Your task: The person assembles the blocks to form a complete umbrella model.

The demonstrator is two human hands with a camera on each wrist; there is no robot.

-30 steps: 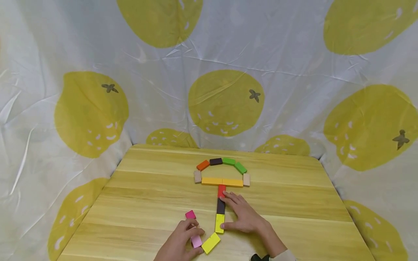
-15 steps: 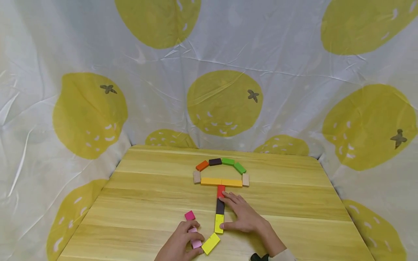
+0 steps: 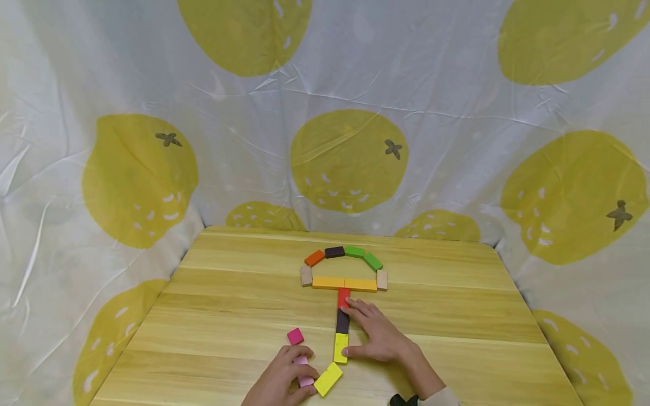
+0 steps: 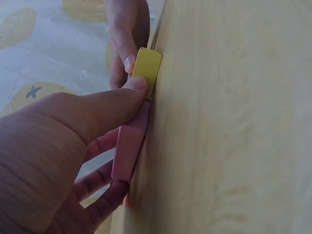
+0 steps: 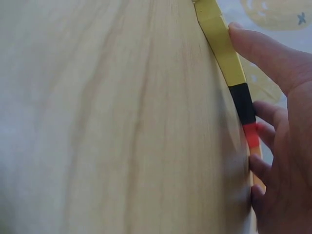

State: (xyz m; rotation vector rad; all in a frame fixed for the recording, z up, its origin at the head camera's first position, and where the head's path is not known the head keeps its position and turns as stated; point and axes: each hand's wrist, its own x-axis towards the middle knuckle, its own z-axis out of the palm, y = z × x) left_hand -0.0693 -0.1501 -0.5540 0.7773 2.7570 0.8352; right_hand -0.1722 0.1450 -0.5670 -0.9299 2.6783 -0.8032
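My left hand (image 3: 279, 375) pinches a pink block (image 4: 129, 148), fingers on its far side and thumb at its near end. In the left wrist view the thumb also reaches a tilted yellow block (image 3: 328, 379), whose lower end is right at the pink block. A magenta block (image 3: 295, 336) lies just beyond the left fingertips. With its fingers spread, my right hand (image 3: 381, 336) rests beside a straight column: its thumb touches the upright yellow block (image 3: 341, 348), and other fingertips reach the black block (image 3: 342, 321) and red block (image 3: 343, 298).
Past the column, two orange-yellow blocks (image 3: 328, 282) form a bar. An arch rises behind it, with plain wood blocks (image 3: 382, 279), an orange block (image 3: 315, 257), a dark block (image 3: 334, 252) and green blocks (image 3: 354, 251). A lemon-print cloth (image 3: 350, 67) surrounds the wooden table (image 3: 228, 293).
My left hand has shifted slightly toward the near edge, and more of the magenta block shows beyond its fingers. My right hand stays in place at the column.
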